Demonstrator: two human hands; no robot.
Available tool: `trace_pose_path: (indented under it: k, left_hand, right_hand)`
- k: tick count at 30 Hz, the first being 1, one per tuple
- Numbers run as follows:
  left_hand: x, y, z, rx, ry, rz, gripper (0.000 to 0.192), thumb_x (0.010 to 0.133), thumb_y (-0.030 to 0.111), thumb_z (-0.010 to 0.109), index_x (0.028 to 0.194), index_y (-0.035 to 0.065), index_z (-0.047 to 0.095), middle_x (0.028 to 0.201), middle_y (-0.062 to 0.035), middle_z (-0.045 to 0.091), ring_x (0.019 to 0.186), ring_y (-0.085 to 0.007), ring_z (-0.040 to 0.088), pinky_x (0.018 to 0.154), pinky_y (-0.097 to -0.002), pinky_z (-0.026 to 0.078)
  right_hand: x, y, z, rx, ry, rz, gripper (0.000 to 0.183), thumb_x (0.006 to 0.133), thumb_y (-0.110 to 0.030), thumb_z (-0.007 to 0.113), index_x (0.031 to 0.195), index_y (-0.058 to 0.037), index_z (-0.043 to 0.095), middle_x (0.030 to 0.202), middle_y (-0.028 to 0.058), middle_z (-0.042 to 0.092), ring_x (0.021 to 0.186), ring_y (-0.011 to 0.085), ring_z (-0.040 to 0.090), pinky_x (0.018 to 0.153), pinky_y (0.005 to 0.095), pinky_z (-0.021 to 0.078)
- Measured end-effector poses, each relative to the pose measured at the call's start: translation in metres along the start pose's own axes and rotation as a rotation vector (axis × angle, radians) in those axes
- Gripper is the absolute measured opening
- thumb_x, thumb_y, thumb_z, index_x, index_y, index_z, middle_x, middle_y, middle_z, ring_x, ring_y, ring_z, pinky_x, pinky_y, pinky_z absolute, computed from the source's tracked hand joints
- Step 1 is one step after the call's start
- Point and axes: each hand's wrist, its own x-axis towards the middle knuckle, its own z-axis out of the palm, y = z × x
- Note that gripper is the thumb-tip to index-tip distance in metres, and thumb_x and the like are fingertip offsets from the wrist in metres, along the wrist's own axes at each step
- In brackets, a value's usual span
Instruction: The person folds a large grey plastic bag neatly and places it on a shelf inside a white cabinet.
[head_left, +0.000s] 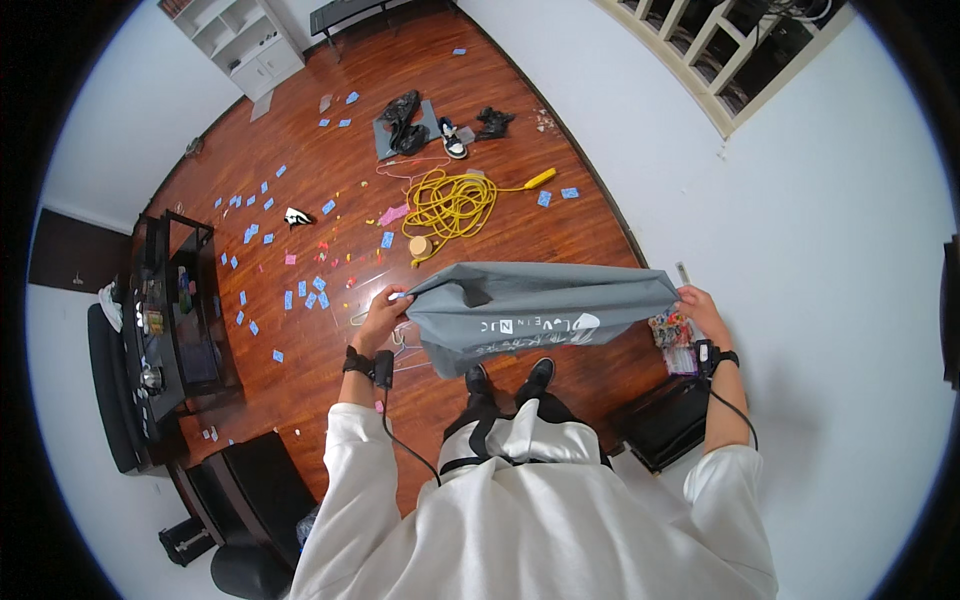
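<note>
A grey fabric bag (540, 300) with white printing hangs stretched out in front of my body, above the floor. Its left corner is pinched in my left hand (382, 319), and my right hand (701, 311) grips the opposite corner. The cloth sags a little between them, with a fold near the left end. Below its lower edge my dark shoes (541, 371) show. Part of the floor and some coat hangers (405, 346) are partly hidden behind the bag and my left hand.
Blue cards (319, 283) lie scattered over the wooden floor (300, 390). Ahead are a coiled yellow extension cord (450, 202), a sneaker (452, 139) and black plastic bags (405, 124). A black shelf table (180, 322) stands left; a white wall (810, 225) and black case (664, 420) are on the right.
</note>
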Motion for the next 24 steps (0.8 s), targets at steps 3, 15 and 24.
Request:
trace_pose_path:
  k: [3, 15, 24]
  left_hand:
    - [-0.010, 0.010, -0.017, 0.147, 0.020, -0.053, 0.026, 0.106, 0.021, 0.068, 0.128, 0.0093, 0.062, 0.107, -0.0010, 0.066, 0.097, -0.0120, 0.064, 0.087, -0.0310, 0.056]
    - [-0.010, 0.059, 0.076, 0.537, -0.041, 0.483, 0.075, 0.101, 0.021, 0.071, 0.163, 0.0150, 0.029, 0.157, -0.0146, 0.043, 0.145, -0.0273, 0.040, 0.117, -0.0420, 0.038]
    - [-0.024, 0.112, 0.103, 0.573, -0.153, 0.285, 0.053, 0.098, 0.020, 0.078, 0.144, 0.0120, 0.055, 0.134, -0.0038, 0.056, 0.121, -0.0151, 0.053, 0.104, -0.0326, 0.045]
  right_hand:
    - [0.000, -0.025, 0.013, -0.006, -0.026, 0.044, 0.027, 0.094, 0.000, 0.070, 0.120, 0.0014, 0.063, 0.113, 0.0058, 0.067, 0.106, 0.0144, 0.064, 0.090, 0.0286, 0.0535]
    - [-0.009, -0.062, -0.021, -0.096, -0.127, -0.035, 0.037, 0.097, -0.001, 0.068, 0.133, -0.0022, 0.057, 0.109, 0.0044, 0.069, 0.103, 0.0148, 0.063, 0.095, 0.0329, 0.0524]
    - [-0.047, -0.179, 0.009, -0.158, -0.077, -0.219, 0.072, 0.090, -0.007, 0.079, 0.152, -0.0141, 0.044, 0.140, 0.0136, 0.053, 0.108, 0.0169, 0.058, 0.097, 0.0340, 0.0494]
